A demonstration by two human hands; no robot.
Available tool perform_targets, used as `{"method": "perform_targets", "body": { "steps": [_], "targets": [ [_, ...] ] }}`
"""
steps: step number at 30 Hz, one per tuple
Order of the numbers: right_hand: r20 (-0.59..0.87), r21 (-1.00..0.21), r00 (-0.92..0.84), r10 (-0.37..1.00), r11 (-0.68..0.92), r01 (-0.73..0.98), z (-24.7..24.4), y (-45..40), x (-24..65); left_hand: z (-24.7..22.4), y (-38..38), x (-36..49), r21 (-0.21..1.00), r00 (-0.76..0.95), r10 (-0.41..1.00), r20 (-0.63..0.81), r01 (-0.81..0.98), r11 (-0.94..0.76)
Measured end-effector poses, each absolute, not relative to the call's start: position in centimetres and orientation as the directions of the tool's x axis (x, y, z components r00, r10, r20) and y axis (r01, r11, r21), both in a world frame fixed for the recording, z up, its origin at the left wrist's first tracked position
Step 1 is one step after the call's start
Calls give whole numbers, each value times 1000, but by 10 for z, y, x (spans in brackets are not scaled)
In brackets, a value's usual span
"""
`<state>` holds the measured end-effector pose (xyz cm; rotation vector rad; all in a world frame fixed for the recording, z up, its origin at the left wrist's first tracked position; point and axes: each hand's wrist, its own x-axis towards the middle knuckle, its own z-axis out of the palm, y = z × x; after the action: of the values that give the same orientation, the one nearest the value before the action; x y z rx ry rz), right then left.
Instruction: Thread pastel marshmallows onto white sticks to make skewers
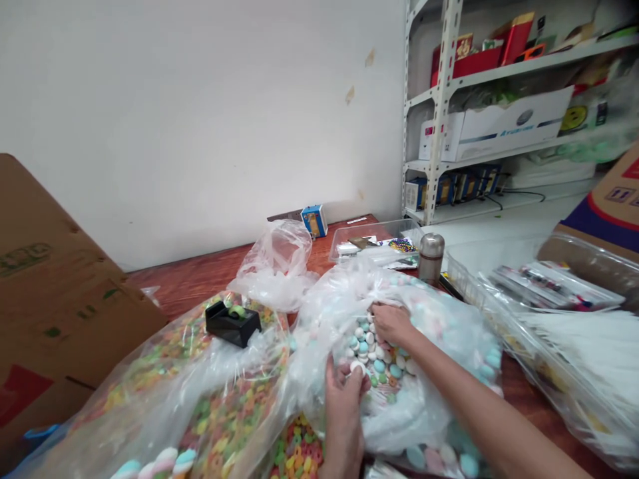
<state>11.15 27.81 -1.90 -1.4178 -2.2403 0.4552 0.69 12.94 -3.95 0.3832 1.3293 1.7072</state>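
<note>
Our left hand [344,402] pinches a white piece [357,366] at the open plastic bag [317,332]; we cannot tell what the curled right hand [392,324] grasps. On the white carton [486,128], we read only an initial "A".

The translucent plastic bag [324,326] lies rumpled and bulging on the reddish-brown surface [522,386], its mouth open. Inside, rounded pastel pieces [367,340], mostly blue, white and pink, heap loosely. One round white piece [357,366] is held at the opening's left edge.
</note>
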Motion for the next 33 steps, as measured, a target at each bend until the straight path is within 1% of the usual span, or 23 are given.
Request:
{"method": "perform_targets", "body": {
  "steps": [3,6,8,10,13,16,18,20,21,22,24,26,28,30,33],
  "targets": [
    [99,-407,-519,849,510,758,-24,270,112,-41,129,10,889,-557,788,-264,-457,-25],
    [62,-347,-598,799,579,738,-27,249,119,-38,128,10,886,-530,822,-207,-458,-73],
    [65,-333,-624,779,606,722,-29,232,127,-37,126,7,879,-522,831,-194,-468,-88],
    [74,-347,-644,762,624,700,-31,220,135,-36,121,4,871,-534,815,-224,-485,-78],
    [105,-415,-651,752,628,658,-28,213,146,-33,108,0,856,-506,816,-279,-516,-27],
    [207,-509,-605,769,613,605,-10,207,155,-27,92,2,839,-418,856,-305,-544,33],
    [299,-573,-521,800,587,572,9,194,162,-21,82,4,817,-366,873,-321,-573,61],
    [352,-642,-396,848,526,558,28,170,169,-15,74,8,799,-330,881,-339,-596,84],
    [369,-732,-277,887,461,502,35,156,174,-14,71,10,796,-320,882,-346,-597,96],
    [328,-772,-254,910,413,482,40,142,178,-12,69,11,798,-314,883,-350,-593,105],
    [191,-743,-362,912,376,554,39,117,186,-11,65,14,810,-309,884,-350,-574,120],
    [111,-689,-448,887,393,609,24,97,194,-12,62,17,827,-316,883,-347,-547,129],
    [104,-650,-506,856,443,618,2,84,203,-14,61,19,846,-334,875,-351,-513,144],
    [116,-586,-522,845,483,651,-19,76,211,-14,59,21,861,-356,864,-357,-484,156],
    [80,-474,-531,844,501,724,-32,66,215,-12,57,25,867,-364,859,-361,-471,164]
  ]
}}
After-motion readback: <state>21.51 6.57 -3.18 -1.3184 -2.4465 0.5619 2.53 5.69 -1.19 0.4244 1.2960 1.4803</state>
